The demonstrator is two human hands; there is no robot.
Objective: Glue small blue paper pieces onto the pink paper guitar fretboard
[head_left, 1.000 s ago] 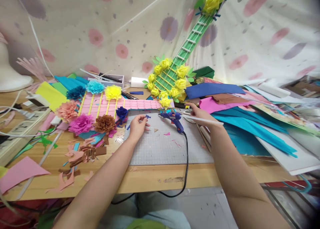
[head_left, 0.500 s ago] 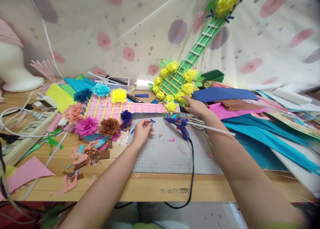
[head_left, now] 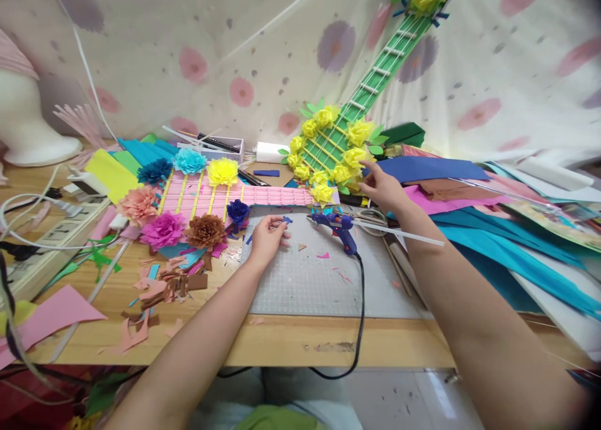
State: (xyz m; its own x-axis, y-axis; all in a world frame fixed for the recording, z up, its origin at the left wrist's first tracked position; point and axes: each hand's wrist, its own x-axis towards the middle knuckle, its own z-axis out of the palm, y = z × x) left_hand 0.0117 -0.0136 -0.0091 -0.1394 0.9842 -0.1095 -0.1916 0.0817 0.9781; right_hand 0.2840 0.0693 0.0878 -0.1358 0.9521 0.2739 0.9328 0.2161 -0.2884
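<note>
My left hand point(head_left: 268, 242) is over the cutting mat point(head_left: 300, 289), its fingertips pinching a small scrap of dark blue crepe paper point(head_left: 287, 220). Stretched out to the right, my right hand point(head_left: 387, 191) has its fingers apart beside the left end of a dark blue paper sheet point(head_left: 427, 168); whether they touch it I cannot tell. Between the hands a blue hot glue gun point(head_left: 345, 231) lies on the mat, a clear glue stick point(head_left: 399, 231) poking out of its back. Behind the left hand lies a pink paper guitar point(head_left: 277, 196) with paper flowers around its body.
A green paper guitar point(head_left: 370, 89) with yellow flowers leans against the curtain point(head_left: 277, 42). Coloured paper sheets point(head_left: 507, 245) pile up at right. Paper scraps point(head_left: 164, 286) and a power strip point(head_left: 51, 255) are at left. The gun's black cord point(head_left: 362, 317) hangs over the table edge.
My right hand has moved right, away from the yellow flowers, towards the end of the dark blue sheet. My left hand keeps its pinch on the blue scrap. The view has shifted slightly.
</note>
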